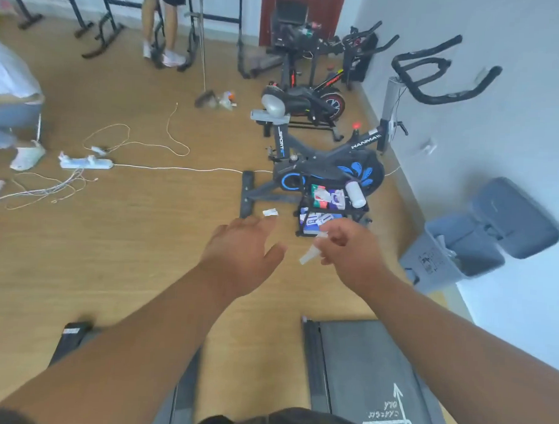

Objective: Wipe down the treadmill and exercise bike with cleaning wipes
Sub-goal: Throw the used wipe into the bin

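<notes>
Both my arms reach forward over the wooden floor. My left hand (239, 251) is open with fingers spread, and a small white scrap (270, 212) lies on the floor just past its fingertips. My right hand (350, 250) pinches a small white wipe packet (311, 253). Straight ahead stands a black exercise bike (325, 162) with blue flywheel markings. In front of it a small black rack (332, 211) holds wipe packs and a white bottle (356, 193). The grey treadmill belt (370, 376) with a white arrow lies below my right arm.
A second bike (308, 101) stands behind the first one. A grey lidded bin (482, 233) sits open by the right wall. A power strip (85, 163) and loose cables lie on the floor at left. One person crouches at far left, another stands at the back.
</notes>
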